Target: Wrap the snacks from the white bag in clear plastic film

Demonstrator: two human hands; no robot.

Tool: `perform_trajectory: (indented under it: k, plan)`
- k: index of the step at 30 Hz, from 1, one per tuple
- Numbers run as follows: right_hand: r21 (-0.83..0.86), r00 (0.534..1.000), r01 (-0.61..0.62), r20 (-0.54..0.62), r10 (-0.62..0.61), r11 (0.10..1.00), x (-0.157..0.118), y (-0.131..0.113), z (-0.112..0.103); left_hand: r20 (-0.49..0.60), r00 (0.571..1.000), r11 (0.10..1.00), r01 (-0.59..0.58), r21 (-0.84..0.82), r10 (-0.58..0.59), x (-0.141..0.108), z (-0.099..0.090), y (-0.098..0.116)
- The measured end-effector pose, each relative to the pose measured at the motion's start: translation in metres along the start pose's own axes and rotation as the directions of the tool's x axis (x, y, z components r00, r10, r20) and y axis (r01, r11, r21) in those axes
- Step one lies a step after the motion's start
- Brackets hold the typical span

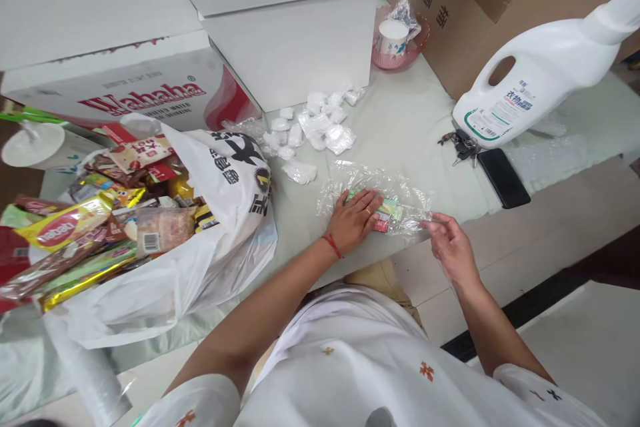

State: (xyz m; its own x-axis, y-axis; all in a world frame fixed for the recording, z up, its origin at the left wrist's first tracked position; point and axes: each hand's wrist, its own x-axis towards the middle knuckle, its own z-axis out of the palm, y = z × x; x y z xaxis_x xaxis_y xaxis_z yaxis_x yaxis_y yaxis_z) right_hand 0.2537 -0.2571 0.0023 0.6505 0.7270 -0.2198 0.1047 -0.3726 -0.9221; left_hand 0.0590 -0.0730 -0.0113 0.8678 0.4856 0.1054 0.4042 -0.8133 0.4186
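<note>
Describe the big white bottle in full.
The bottle is white, apparently plastic, with a loop handle and a label with blue print and a green curved edge. Its top meets the picture's edge. It looks tilted rightward in this view, beside keys and a phone on the cloth; both hands are away from it.

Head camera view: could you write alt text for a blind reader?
A person's left hand lies on clear plastic with small packets, the right hand at its edge, on a table. A white bag of snacks lies left, a white jug right.
</note>
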Motion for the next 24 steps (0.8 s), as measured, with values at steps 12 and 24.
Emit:
perform_trajectory:
  k: [12, 24]
  plan:
    - [0.073, 0.985, -0.112, 0.141, 0.101, 0.991, -0.028, 0.024, -0.009, -0.014, 0.999, 0.999, -0.044, 0.012, 0.044, -0.001, 0.001, 0.001]
    - [-0.433, 0.875, 0.481, 0.189, -0.445, 0.762, 0.011, -0.025, 0.04, -0.261, 0.965, 1.0, 0.004, 0.015, 0.0, 0.001, 0.003, 0.011]
